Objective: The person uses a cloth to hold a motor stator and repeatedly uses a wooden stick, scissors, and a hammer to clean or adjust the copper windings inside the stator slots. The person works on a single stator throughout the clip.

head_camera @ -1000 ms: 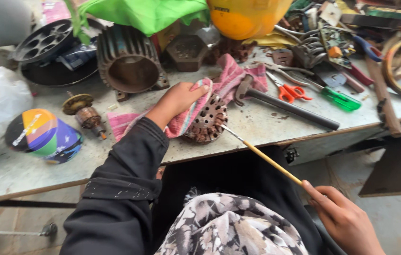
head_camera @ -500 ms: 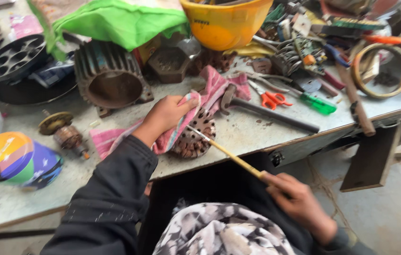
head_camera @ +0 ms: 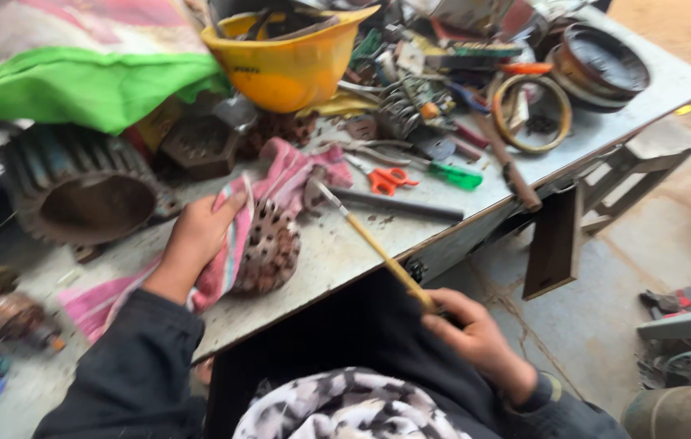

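Observation:
My left hand (head_camera: 199, 236) presses a pink striped cloth (head_camera: 280, 183) against a round, rusty motor rotor (head_camera: 270, 248) with many holes, standing on edge near the front of the grey workbench (head_camera: 345, 252). My right hand (head_camera: 463, 329) grips the lower end of a thin wooden-handled brush (head_camera: 378, 248). The brush slants up to the left, and its tip sits just right of the rotor, over the cloth's edge. Both sleeves are dark.
A ribbed metal motor housing (head_camera: 77, 191) lies behind my left hand. A yellow hard hat (head_camera: 284, 61) full of parts, a green cloth (head_camera: 85, 85), red-handled scissors (head_camera: 390, 179), a green screwdriver (head_camera: 451, 173) and metal rings (head_camera: 532, 114) crowd the bench's back and right.
The view has swung left and closer. My right hand has come in toward the bench edge, bringing the brush tip up beside the rotor. My left hand still holds cloth and rotor.

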{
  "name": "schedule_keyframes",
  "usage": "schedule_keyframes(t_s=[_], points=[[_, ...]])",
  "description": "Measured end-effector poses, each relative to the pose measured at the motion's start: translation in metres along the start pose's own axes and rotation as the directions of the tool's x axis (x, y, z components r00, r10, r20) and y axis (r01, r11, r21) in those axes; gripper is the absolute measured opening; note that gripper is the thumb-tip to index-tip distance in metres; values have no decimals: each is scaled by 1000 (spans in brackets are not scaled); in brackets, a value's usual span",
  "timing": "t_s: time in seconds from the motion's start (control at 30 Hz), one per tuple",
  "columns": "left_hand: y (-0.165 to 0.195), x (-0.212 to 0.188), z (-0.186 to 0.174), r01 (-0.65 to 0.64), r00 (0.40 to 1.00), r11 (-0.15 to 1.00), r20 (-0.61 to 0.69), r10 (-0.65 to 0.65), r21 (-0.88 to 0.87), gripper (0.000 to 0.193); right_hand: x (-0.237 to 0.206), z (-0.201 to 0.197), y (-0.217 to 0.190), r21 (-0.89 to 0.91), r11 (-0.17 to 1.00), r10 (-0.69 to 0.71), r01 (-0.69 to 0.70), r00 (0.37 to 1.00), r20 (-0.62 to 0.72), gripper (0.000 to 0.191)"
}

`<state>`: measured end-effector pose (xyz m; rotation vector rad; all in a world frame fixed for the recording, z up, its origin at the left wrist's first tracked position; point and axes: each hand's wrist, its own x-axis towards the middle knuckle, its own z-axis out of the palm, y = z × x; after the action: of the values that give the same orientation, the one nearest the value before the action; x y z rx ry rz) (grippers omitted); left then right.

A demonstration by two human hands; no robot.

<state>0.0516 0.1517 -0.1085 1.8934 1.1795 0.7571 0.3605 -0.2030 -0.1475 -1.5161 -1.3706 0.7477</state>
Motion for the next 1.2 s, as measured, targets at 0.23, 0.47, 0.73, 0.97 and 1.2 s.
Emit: schedule_keyframes(t_s=[0.23, 0.47, 0.73, 0.97, 1.2], points=[[-10, 13, 3, -54, 997, 997, -65, 51, -51, 50, -24, -14, -42, -147, 981, -113, 124, 990, 83, 39], [-3, 16, 0, -3, 1000, 998, 8, 4, -63, 52, -43, -22, -58, -305, 952, 35, -5, 995, 92, 41], [2, 15, 5, -33, 999, 999, -3, 33, -39, 53, -57, -26, -51, -526, 849, 85, -58, 996, 28, 58], [9, 9, 2, 25, 999, 999, 21, -24, -38, 51, -57, -29, -63, -704, 709, 29, -54, 998, -48, 54], [2, 12, 5, 13, 1000, 999, 28, -12, -49, 51, -47, -17, -89, -765, 644, -30, -3, 999, -29, 49]])
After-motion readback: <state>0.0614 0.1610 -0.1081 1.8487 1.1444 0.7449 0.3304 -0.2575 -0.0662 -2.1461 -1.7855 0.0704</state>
